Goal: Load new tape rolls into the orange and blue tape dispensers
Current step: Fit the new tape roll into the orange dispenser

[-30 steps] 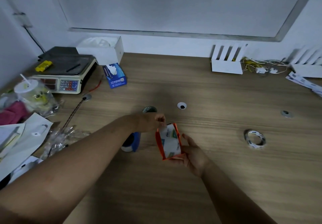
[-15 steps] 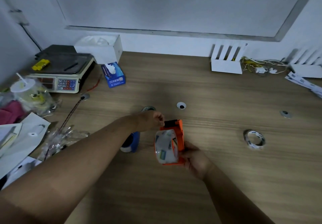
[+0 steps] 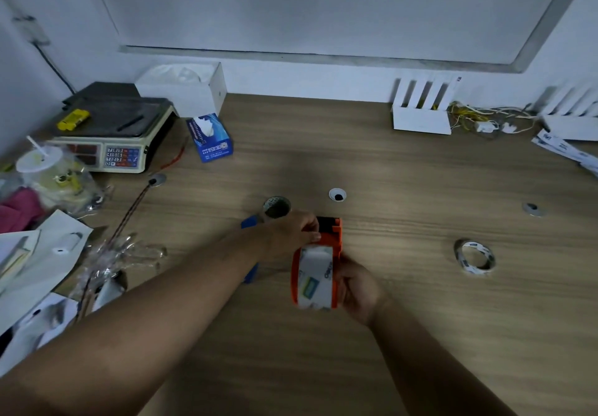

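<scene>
Since the head view is the only one, everything is read from there. Right hand [image 3: 359,289] is wrapped round the right flank of the orange dispenser [image 3: 335,241], fingers and thumb curled onto it, with the black mouth pointing away from the person. A white printed tape roll [image 3: 315,274] sits in the dispenser's frame, just left of those fingers. Left hand [image 3: 291,234] reaches in from the other side, its fingertips bunched and touching the roll's upper edge beside the mouth. Whether they pinch a loose tape end is too small to tell. Behind the left wrist the blue dispenser [image 3: 249,222] lies on the table [image 3: 420,325], mostly hidden by the forearm, with a second roll [image 3: 276,207] just beyond the knuckles. Well to the right of the right hand lies a thin ring [image 3: 474,257], probably a spent core.

By its look the dispenser is light, rigid plastic and should take a firm side grip without giving. Its mouth likely carries a toothed blade, so fingers belong on the flanks. The roll is stiff as a whole, but its free end is thin, sticky film that folds onto itself. It is best pinched at the very tip and drawn straight toward the mouth.
</scene>
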